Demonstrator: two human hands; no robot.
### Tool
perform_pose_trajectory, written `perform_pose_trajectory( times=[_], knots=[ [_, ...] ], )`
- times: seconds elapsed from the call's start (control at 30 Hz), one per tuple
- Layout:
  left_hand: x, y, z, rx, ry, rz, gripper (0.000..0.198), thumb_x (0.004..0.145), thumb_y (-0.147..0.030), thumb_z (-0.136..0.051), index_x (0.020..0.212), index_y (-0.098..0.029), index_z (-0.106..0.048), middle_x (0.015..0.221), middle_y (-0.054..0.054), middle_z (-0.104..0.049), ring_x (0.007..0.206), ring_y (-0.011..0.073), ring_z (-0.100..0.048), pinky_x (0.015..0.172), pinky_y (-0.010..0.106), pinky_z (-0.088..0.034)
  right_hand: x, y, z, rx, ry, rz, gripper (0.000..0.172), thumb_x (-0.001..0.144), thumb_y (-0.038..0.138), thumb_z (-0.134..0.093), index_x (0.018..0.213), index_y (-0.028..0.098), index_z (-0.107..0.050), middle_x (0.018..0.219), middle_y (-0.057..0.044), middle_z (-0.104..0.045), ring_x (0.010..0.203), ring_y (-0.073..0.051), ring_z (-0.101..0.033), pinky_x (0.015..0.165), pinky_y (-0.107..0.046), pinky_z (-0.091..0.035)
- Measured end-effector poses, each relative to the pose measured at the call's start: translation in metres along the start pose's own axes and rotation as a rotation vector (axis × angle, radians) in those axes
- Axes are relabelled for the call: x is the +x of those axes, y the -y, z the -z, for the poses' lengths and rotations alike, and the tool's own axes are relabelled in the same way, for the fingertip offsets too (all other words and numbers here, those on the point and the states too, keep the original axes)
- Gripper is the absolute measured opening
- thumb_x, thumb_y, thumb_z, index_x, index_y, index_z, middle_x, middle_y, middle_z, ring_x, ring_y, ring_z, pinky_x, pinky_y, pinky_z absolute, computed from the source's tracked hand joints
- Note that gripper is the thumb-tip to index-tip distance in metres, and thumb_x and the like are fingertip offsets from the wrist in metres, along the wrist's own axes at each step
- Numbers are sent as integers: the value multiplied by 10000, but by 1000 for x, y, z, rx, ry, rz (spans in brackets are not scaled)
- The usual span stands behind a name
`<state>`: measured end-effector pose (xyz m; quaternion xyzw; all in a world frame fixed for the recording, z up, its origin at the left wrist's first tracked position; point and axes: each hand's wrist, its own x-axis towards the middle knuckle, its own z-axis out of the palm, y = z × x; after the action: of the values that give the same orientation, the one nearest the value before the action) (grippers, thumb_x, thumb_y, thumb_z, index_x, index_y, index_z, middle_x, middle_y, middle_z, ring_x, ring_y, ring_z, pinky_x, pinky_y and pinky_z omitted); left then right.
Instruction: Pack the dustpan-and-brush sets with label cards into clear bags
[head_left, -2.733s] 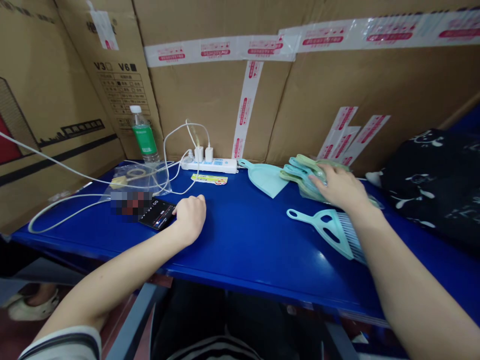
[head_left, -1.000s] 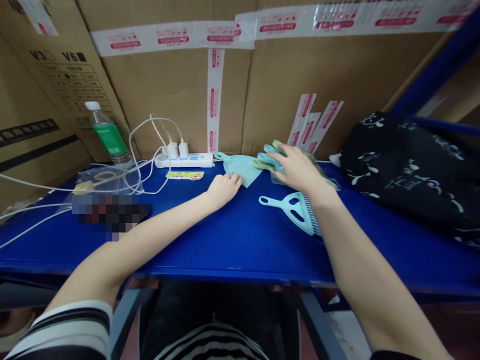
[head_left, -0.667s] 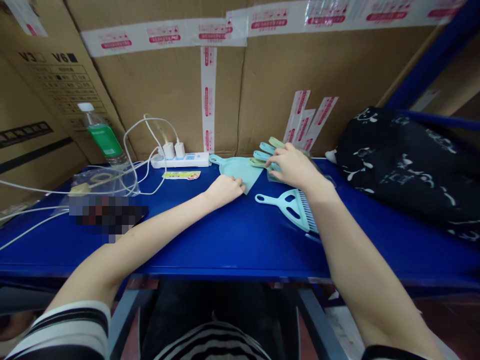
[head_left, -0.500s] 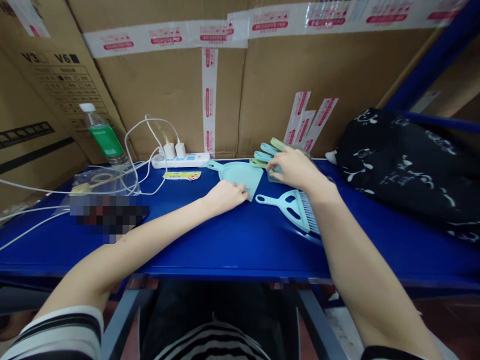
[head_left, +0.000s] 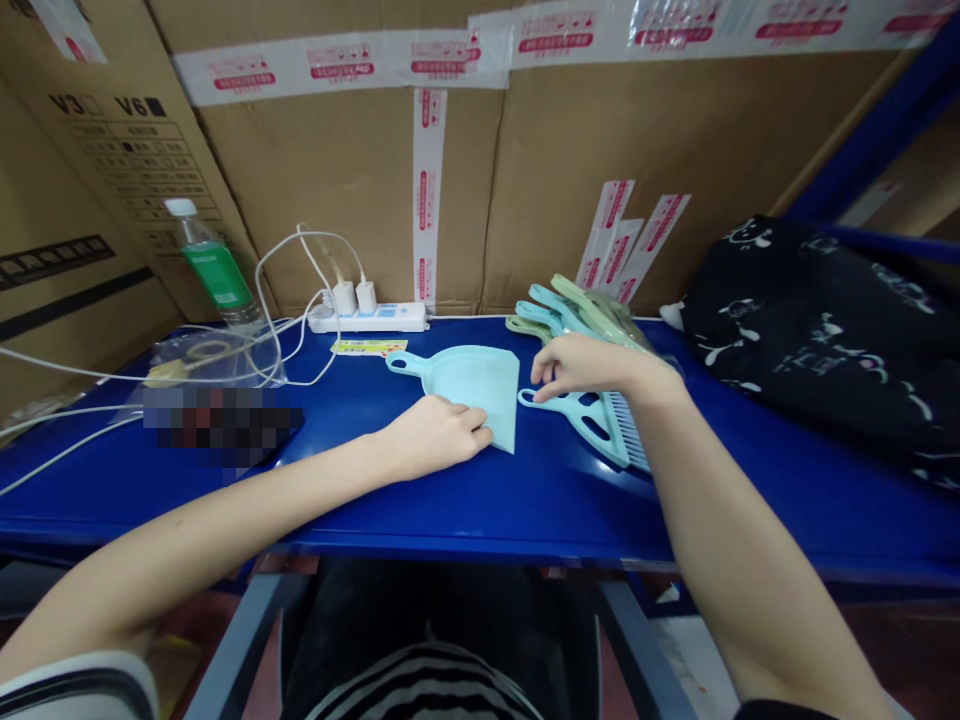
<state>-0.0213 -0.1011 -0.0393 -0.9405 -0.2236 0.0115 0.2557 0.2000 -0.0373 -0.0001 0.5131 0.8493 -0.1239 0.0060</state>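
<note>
A light blue dustpan (head_left: 461, 380) lies on the blue table, its handle toward the left and its straight edge on the right. My left hand (head_left: 442, 437) is closed on its near side, the fingers curled over the rim. My right hand (head_left: 574, 365) hovers over a matching light blue hand brush (head_left: 589, 415), bent fingers apart, fingertips at the handle's looped end. Whether they touch it I cannot tell. The brush's bristles point right, partly hidden by my right forearm. Behind that hand, several green and blue handled pieces (head_left: 559, 312) lie in a pile with clear plastic wrap.
A white power strip (head_left: 375, 318) with chargers and cables stands at the back, beside a yellow strip of packaging (head_left: 367, 348). At left are a green-labelled bottle (head_left: 217, 275) and a blurred-out dark object (head_left: 225, 430). A black patterned bag (head_left: 817, 340) lies at right; cardboard (head_left: 322, 190) walls the back.
The dustpan has moved toward me and slightly left with my left hand. My right hand has come away from the piled pieces, down to the brush's handle.
</note>
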Motion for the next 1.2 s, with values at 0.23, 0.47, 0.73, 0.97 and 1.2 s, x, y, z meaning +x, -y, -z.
perform_pose_trajectory(
  times=[0.23, 0.47, 0.73, 0.97, 1.2],
  knots=[
    [-16, 17, 9, -35, -47, 121, 253, 947, -239, -405, 875, -166, -636, 790, 42, -629, 676, 158, -614, 514, 259, -409, -1, 12, 1, 40, 146, -77, 89, 708, 206, -650, 644, 193, -590, 668, -25, -638, 638, -158, -579, 585, -278, -426],
    [-45, 60, -7, 22, 297, 636, 422, 929, -149, -390, 1347, -160, -447, 1180, 131, -606, 1044, 258, -606, 712, 322, -514, 2, 17, -5, -81, 140, -57, 139, 730, 102, -500, 622, 187, -520, 718, -47, -625, 637, -143, -526, 598, -268, -387],
    [-48, 57, -11, -58, 385, 657, 289, 947, -302, -457, 1199, -194, -546, 1103, 110, -626, 1036, 247, -612, 764, 313, -506, 3, 30, -11, -188, 153, -41, 179, 687, 52, -477, 591, 201, -450, 693, -45, -601, 604, -144, -492, 550, -264, -335],
    [-49, 52, 1, -78, 319, 601, 258, 961, -249, -403, 989, -196, -654, 1032, 83, -644, 809, 189, -656, 597, 260, -464, 0, 25, -9, -121, -1, 65, 160, 733, 133, -466, 600, 216, -441, 629, -37, -571, 559, -149, -467, 529, -280, -338],
    [-45, 37, 3, -131, 215, 501, 283, 959, -292, -406, 944, -206, -676, 966, 53, -655, 657, 152, -635, 511, 240, -400, 12, 49, -23, 133, -146, 251, 177, 825, 165, -409, 833, 184, -585, 676, -32, -631, 598, -148, -537, 589, -268, -396]
  ],
)
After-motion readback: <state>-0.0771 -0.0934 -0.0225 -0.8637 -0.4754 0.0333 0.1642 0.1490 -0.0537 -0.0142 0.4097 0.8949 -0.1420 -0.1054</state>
